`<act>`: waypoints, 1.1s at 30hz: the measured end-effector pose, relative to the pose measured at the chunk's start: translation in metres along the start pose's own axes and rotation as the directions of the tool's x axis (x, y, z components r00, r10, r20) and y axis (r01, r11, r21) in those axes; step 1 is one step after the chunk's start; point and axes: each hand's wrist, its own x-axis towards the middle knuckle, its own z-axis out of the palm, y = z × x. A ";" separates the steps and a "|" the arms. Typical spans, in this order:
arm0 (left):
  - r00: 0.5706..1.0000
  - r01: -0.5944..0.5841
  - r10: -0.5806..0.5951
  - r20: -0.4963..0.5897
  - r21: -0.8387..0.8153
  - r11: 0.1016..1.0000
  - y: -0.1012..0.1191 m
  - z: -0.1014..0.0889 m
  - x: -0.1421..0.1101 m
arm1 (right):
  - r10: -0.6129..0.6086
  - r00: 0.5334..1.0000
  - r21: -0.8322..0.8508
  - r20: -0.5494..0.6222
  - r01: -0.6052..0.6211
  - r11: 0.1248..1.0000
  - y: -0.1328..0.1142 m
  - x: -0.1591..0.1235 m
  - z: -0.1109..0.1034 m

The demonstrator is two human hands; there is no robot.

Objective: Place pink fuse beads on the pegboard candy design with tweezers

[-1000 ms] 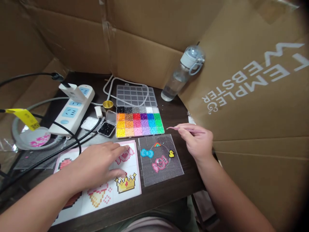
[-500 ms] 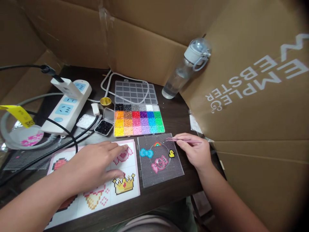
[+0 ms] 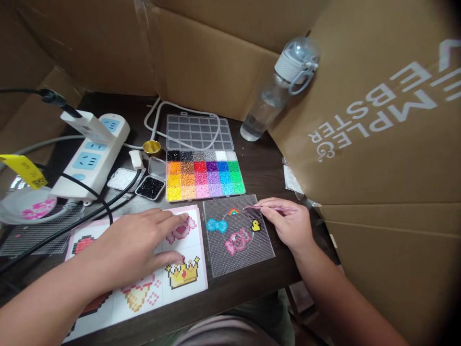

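Observation:
Pinched in my right hand (image 3: 288, 223) is a pair of pink tweezers (image 3: 270, 208), its tips over the upper right part of a clear pegboard (image 3: 230, 264). On that board sit a blue bead bow (image 3: 217, 226), a small rainbow (image 3: 234, 211), a yellow duck (image 3: 255, 225) and a pink candy shape (image 3: 237, 241). Whether the tips grip a bead is too small to tell. My left hand (image 3: 140, 242) lies with fingers apart on a printed pattern sheet (image 3: 180, 300), which shows a crown and a pink candy.
Behind the pegboard lies a sorted bead box (image 3: 205, 175) with its lid open. Small boxes of black beads (image 3: 150, 187) and white beads (image 3: 124, 179) stand beside it. A power strip (image 3: 90, 163) and cables crowd the left. A water bottle (image 3: 277, 91) leans near cardboard walls (image 3: 209, 53).
The view has shifted slightly, so the table things appear a little farther left. My right hand still holds the tweezers over the pegboard; my left hand stays on the sheet.

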 end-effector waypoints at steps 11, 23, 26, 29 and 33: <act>1.000 -0.022 0.022 -0.011 0.040 0.999 -0.002 0.004 0.000 | -0.004 1.000 0.006 0.014 0.004 1.000 0.001 0.000 0.001; 0.999 -0.003 0.000 0.050 0.055 0.998 0.000 0.000 0.001 | 0.017 1.000 0.007 -0.021 -0.016 1.000 0.005 -0.001 -0.001; 0.998 -0.001 -0.002 0.064 0.042 0.999 0.000 0.000 0.001 | 0.035 0.996 0.038 -0.088 -0.031 0.999 0.008 0.006 -0.001; 0.997 0.009 -0.011 0.073 0.024 1.000 0.001 -0.001 0.001 | 0.063 0.988 0.108 -0.139 -0.048 0.993 0.006 0.020 0.002; 0.996 0.027 -0.029 0.089 0.013 1.000 0.003 -0.004 0.002 | 0.073 0.989 0.085 -0.131 -0.063 0.994 -0.004 0.037 0.011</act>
